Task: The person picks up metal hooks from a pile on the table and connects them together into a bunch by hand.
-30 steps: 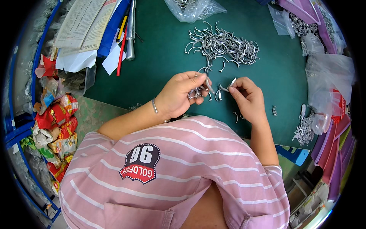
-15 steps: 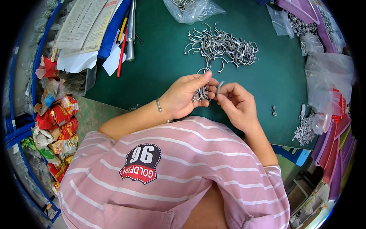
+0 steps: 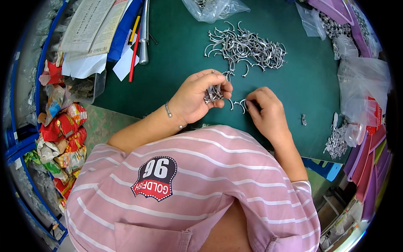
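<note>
My left hand [image 3: 200, 92] is curled around a bunch of small silvery curved metal pieces [image 3: 213, 93], which show in the palm between thumb and fingers. To its right, my right hand [image 3: 267, 112] is low over the green tabletop, thumb and fingers pinched at the end of a curved metal piece [image 3: 242, 105]. Another such piece lies just left of it, close to the left fingertips. Beyond both hands is a large heap of the same curved metal pieces [image 3: 252, 50], with a few strays at its near edge.
A clear plastic bag [image 3: 214, 9] sits at the far edge. On the left are papers [image 3: 86, 29], a red pencil [image 3: 134, 54] and a tapered metal rod [image 3: 144, 42]. Small metal parts [image 3: 336, 140] are piled at right, near plastic bags [image 3: 363, 84] and a small metal bit [image 3: 303, 120].
My left hand has drawn left and curled more around its bunch. My right hand has moved slightly right, apart from the left, bringing a curved piece down to the tabletop.
</note>
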Available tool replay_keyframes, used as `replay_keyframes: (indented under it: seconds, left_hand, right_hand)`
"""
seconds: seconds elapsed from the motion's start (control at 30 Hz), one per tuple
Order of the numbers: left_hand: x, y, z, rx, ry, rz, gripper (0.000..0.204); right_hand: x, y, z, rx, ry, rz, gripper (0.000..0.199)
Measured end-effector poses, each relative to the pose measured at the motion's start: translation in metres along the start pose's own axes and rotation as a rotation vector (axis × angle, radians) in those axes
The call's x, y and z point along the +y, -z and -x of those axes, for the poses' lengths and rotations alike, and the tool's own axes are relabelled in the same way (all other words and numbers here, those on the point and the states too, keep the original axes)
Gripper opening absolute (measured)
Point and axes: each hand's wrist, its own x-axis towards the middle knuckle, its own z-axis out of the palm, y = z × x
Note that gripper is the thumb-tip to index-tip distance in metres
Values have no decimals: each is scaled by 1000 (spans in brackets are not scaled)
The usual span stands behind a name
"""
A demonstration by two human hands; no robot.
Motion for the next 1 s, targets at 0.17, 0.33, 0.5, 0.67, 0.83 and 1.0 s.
replay_keyframes:
  seconds: [0.17, 0.33, 0.5, 0.67, 0.83, 1.0]
  left_hand:
    - [-6, 3, -1, -59, 59, -48, 11]
    - [-12, -1, -1, -60, 134, -169, 13]
    - [-15, -6, -1, -129, 73, -176, 14]
    - [-14, 2, -1, -104, 20, -107, 13]
    - [-6, -11, 3, -36, 52, 2, 13]
    - [-7, -5, 1, -52, 93, -116, 16]
  right_hand:
    - [-4, 3, -5, 187, -32, -175, 11]
    - [-12, 0, -5, 328, 222, -210, 20]
    - [-15, -5, -3, 251, 330, -212, 19]
    - [0, 13, 2, 50, -11, -168, 17]
    - [6, 11, 8, -92, 24, 6, 14]
    - [7, 10, 9, -20, -151, -409, 9]
